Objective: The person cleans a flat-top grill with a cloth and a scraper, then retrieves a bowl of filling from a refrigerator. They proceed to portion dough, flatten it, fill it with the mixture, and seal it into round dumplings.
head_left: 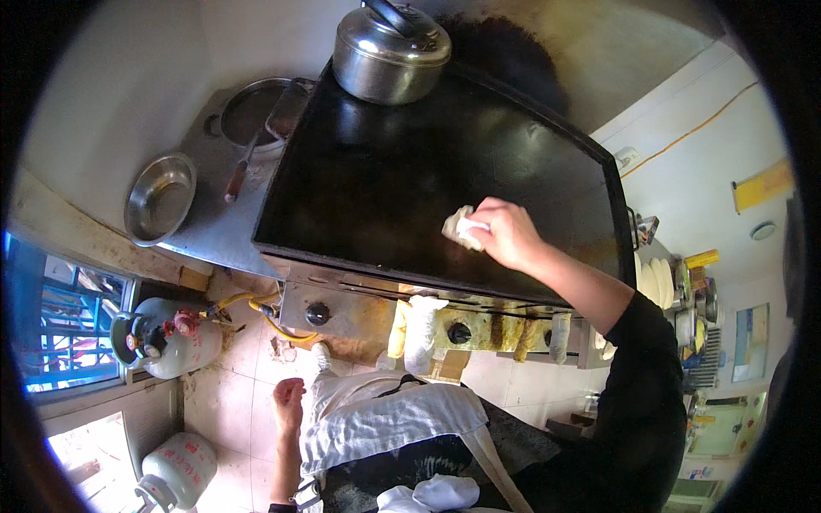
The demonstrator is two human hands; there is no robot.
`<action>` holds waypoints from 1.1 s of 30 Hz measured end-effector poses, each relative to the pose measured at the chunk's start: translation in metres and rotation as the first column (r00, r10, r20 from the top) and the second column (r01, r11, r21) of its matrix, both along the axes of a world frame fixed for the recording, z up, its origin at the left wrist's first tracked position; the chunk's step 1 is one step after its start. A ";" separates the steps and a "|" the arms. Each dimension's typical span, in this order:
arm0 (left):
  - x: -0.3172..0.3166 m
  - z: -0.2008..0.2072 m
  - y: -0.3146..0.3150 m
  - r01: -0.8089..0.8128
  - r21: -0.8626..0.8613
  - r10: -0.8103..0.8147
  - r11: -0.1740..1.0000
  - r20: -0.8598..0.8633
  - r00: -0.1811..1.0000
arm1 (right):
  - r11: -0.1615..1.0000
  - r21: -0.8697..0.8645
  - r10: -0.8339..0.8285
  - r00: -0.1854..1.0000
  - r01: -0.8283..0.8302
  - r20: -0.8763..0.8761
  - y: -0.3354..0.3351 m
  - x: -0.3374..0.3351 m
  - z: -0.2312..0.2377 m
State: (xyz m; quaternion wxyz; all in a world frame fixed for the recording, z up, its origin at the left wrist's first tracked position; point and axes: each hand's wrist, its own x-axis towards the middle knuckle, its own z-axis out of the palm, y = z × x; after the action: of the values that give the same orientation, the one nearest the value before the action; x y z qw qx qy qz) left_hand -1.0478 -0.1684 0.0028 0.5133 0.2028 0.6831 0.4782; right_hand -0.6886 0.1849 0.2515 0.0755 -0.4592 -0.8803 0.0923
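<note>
1. Head view, right hand (506, 236): fingers clamped on a pale, crumpled cloth (458, 229). The hand is slightly blurred.
2. Head view, governing relation: the cloth lies at the right fingertips, on their left side, bunched under and ahead of them. It is wadded, so no definite long axis can be recorded. The right hand is the nearer one, its forearm reaching in from the lower right.
3. Head view, griddle (368, 184): black and flat, it spreads beneath the right fingers, extending left, right and beyond them. The cloth appears to be at its surface; contact cannot be confirmed from this angle.
4. Head view, left hand (289, 400): well apart from the cloth, below and left of the right fingers, off the griddle's front edge. Its fingers are curled inward; whether they close fully cannot be told. No held object is visible.
5. Head view, surroundings: a lidded pot (389, 64) stands on the griddle, beyond and left of the right fingers. Farther left of them are a metal bowl (160, 198) and a wooden-handled tool (234, 183).
6. Head view, markings: reddish lettering shows on the upper cylinder (190, 342) and lower cylinder (190, 466), both left of the left fingers; not transcribed. No lettering is discernible on the cloth.
</note>
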 end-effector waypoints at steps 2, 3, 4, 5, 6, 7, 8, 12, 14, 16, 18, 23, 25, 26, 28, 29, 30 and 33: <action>0.002 -0.004 0.005 0.003 -0.004 -0.003 1.000 0.063 0.998 | 0.999 -0.040 0.030 0.996 -0.034 -0.087 -0.003 0.007 -0.003; 0.003 -0.005 0.007 0.036 0.029 -0.038 0.999 0.064 0.997 | 0.999 -0.007 0.047 0.988 -0.049 -0.148 0.003 0.018 -0.004; 0.003 -0.007 0.008 0.051 0.026 -0.052 0.998 0.046 0.998 | 0.995 0.092 -0.022 0.998 0.028 -0.067 0.022 0.028 -0.005; 0.003 -0.008 0.010 0.070 0.056 -0.071 0.996 0.029 0.997 | 0.972 0.093 -0.210 0.976 0.214 -0.056 0.043 0.041 -0.007; 0.002 -0.009 0.010 0.052 0.052 -0.055 0.997 0.053 0.997 | 0.934 0.152 -0.333 0.942 0.323 0.046 0.072 0.056 -0.007; 0.001 -0.010 0.009 0.051 0.008 -0.051 0.999 0.015 0.999 | 0.846 0.109 -0.524 0.852 0.521 -0.001 0.098 0.067 -0.012; 0.000 -0.012 0.008 0.059 0.010 -0.059 0.998 0.013 0.998 | 0.800 0.165 -0.591 0.805 0.577 0.048 0.128 0.077 -0.015; -0.008 -0.017 0.001 0.031 -0.112 -0.033 0.993 -0.022 0.999 | 0.712 0.226 -0.683 0.730 0.665 0.004 0.244 0.061 -0.025; -0.011 -0.020 -0.003 -0.009 -0.092 0.006 0.996 -0.030 1.000 | 0.635 0.241 -0.756 0.655 0.734 -0.002 0.295 0.029 -0.021; -0.011 -0.023 -0.007 -0.029 -0.148 0.020 0.988 -0.061 0.998 | 0.599 0.222 -0.786 0.618 0.769 -0.017 0.327 -0.004 -0.016; -0.009 -0.024 -0.010 -0.033 -0.132 0.026 0.991 -0.053 0.998 | 0.721 0.177 -0.685 0.728 0.670 0.029 0.334 -0.027 -0.012; -0.004 -0.022 0.010 0.081 -0.105 -0.085 0.991 -0.034 0.996 | 0.965 -0.022 -0.260 0.966 0.260 -0.008 0.261 -0.046 -0.013; -0.004 -0.020 0.028 0.085 -0.042 -0.084 0.996 0.011 0.996 | 1.000 0.022 0.011 1.000 -0.011 -0.010 0.204 -0.055 -0.016; -0.007 -0.019 0.037 0.145 -0.026 -0.145 0.989 -0.025 0.989 | 0.992 0.046 0.124 0.991 -0.121 -0.056 0.173 -0.060 -0.016; -0.011 -0.015 0.054 0.175 0.008 -0.175 0.985 -0.030 0.984 | 0.942 0.104 0.331 0.936 -0.320 -0.118 0.112 -0.073 -0.012; -0.014 -0.014 0.060 0.171 0.033 -0.170 0.985 -0.027 0.985 | 0.942 0.026 0.334 0.938 -0.333 -0.096 0.079 -0.074 -0.008; -0.017 -0.012 0.064 0.158 0.056 -0.157 0.986 -0.025 0.987 | 0.942 0.003 0.333 0.934 -0.336 -0.130 0.048 -0.076 -0.005; -0.028 -0.010 0.065 0.148 -0.043 -0.148 0.988 -0.006 0.989 | 0.903 -0.168 0.376 0.916 -0.396 -0.138 0.016 -0.083 0.008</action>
State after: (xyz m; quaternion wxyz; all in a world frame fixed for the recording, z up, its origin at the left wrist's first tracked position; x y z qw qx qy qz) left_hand -1.0757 -0.1035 -0.0073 0.5485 0.2439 0.6786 0.4233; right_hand -0.7719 0.2011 0.2598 0.0559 -0.2754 -0.9357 0.2133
